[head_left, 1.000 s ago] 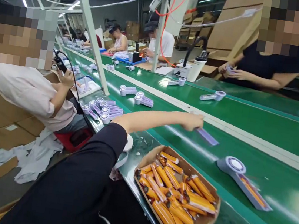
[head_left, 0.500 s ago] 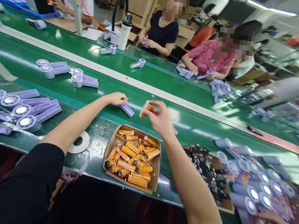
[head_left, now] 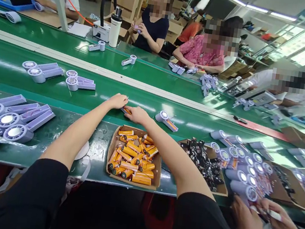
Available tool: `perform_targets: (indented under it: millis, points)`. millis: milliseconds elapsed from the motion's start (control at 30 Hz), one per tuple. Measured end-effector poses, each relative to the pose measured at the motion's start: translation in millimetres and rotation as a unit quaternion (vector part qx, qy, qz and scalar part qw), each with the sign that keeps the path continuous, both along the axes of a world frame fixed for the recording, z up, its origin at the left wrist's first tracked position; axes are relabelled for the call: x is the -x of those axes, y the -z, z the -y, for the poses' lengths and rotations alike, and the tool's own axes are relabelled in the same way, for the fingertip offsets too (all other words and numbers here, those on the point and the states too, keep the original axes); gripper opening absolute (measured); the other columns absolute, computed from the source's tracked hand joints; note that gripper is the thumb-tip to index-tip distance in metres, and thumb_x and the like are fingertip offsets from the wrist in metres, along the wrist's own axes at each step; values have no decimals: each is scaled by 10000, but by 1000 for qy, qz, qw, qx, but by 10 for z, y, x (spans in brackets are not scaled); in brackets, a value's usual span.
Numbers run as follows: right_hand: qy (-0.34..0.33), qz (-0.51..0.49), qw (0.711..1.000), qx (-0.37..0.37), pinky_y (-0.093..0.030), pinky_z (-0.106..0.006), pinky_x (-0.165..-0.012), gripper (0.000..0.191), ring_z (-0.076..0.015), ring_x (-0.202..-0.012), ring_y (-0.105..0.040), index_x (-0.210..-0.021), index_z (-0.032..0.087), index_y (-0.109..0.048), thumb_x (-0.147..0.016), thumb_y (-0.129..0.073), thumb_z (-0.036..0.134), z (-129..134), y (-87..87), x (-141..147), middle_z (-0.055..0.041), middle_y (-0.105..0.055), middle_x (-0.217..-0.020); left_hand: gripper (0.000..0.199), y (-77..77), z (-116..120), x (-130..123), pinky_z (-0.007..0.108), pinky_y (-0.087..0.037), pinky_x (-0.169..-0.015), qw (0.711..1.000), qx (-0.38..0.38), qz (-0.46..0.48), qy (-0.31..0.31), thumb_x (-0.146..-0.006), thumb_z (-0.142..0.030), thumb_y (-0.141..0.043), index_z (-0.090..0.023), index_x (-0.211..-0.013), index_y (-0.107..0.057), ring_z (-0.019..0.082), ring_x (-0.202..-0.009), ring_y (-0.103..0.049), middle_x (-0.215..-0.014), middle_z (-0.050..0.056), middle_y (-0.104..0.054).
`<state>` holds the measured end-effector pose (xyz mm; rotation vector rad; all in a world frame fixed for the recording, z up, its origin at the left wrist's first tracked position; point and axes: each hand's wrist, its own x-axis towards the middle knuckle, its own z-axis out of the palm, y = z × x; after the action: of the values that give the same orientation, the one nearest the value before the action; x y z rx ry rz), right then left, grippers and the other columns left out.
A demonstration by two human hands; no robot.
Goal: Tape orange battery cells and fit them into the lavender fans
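Over the green conveyor belt, my left hand point(head_left: 118, 101) is closed round the head end of a lavender handheld fan, most of which it hides. Fingers of my right hand point(head_left: 138, 115) pinch an orange-wrapped battery point(head_left: 127, 111) at the fan's open handle; how deep it sits I cannot make out. Below my hands, a cardboard tray point(head_left: 157, 169) holds many orange batteries. Just right of my right hand, another lavender fan point(head_left: 163, 116) lies on the belt with an orange battery in its handle.
Several lavender fans point(head_left: 18, 132) lie on the bench at left, beside a white tape roll point(head_left: 82, 151). On the right are a box of black parts point(head_left: 202, 164), more fans point(head_left: 242, 177) and a co-worker's hands point(head_left: 248, 220). Other people sit across the belt.
My right hand has moved left and down, bringing the orange battery to the fan in my left hand. The view has turned slightly right.
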<state>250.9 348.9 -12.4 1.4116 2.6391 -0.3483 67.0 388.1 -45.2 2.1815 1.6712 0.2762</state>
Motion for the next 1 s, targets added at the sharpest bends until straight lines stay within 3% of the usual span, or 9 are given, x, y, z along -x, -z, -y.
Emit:
perform_targets:
  millis: [167,300,367,467,600,700,800,867,1000]
  points:
    - [-17,44,999,13,-578,-442,-1018,531,-359,-1230,-759,-1519,245,-681,-1002,-704,362,56,-302,101,-170,-793,-1385,303,-154,5,-105,472,-466,-1196,999,-6,18,-39,-1081,-383,-544,-187,-1200,-742,282,-1301,-629,-1297,134,-750]
    - [-51,-44,996,-51,-533,-386,-1028,411,-283,-1250,-722,-1483,224,-678,-1116,-536,341,517,-515,-183,-130,-766,-1436,418,-316,349,-82,560,-363,-1289,994,-55,45,-83,-1038,-304,-502,-215,-1415,-658,334,-1510,-461,-1549,140,-639]
    - [-101,-68,990,-78,-519,-348,-959,322,-241,-1129,-732,-1341,216,-748,-1121,-523,286,844,-497,-367,-97,-816,-1281,419,-354,742,5,576,-334,-1312,989,-108,84,-47,-1027,-332,-528,-217,-1409,-655,335,-1512,-464,-1560,126,-637]
    - [-168,-2,977,-132,-484,-355,-881,270,-253,-1095,-695,-1215,186,-782,-1083,-549,151,1207,-349,-537,-109,-806,-1187,358,-364,1524,226,506,-476,-1212,980,-125,148,40,-1044,-407,-511,-204,-1251,-722,298,-1301,-643,-1347,112,-757]
    - [-212,25,957,-199,-455,-405,-891,294,-301,-1171,-631,-1205,149,-778,-1105,-502,136,1237,-198,-581,-163,-758,-1261,397,-306,2520,716,454,-570,-1089,985,-115,129,14,-1076,-507,-497,-226,-1126,-773,282,-1139,-723,-1164,95,-815]
    - [-195,-55,963,-175,-474,-433,-950,279,-325,-1225,-618,-1210,153,-780,-1097,-525,148,1127,-216,-669,-182,-745,-1341,421,-198,3046,1137,511,-553,-1148,991,-117,62,17,-1036,-577,-594,-238,-1189,-792,331,-1241,-697,-1242,116,-811]
    - [-99,-247,958,-104,-513,-474,-1024,272,-315,-1195,-668,-1201,155,-754,-1122,-508,237,1140,-262,-847,-183,-776,-1311,435,-79,3393,1397,611,-532,-1183,994,-95,-25,36,-994,-548,-666,-243,-1282,-783,408,-1378,-609,-1438,149,-742]
    - [-8,-423,906,-21,-564,-451,-978,291,-275,-1087,-725,-1215,196,-710,-1143,-493,375,1251,-287,-962,-132,-815,-1187,335,-40,3522,1420,651,-529,-1179,992,-109,-62,32,-1020,-433,-639,-235,-1247,-786,429,-1418,-563,-1475,157,-719]
    - [121,-689,700,142,-574,-318,-673,346,-182,-669,-694,-1131,267,-620,-1088,-529,598,1713,-358,-977,1,-761,-813,275,-161,3546,1132,696,-508,-1190,967,-246,-61,13,-1015,-324,-695,-220,-1267,-734,440,-1481,-500,-1322,153,-775]
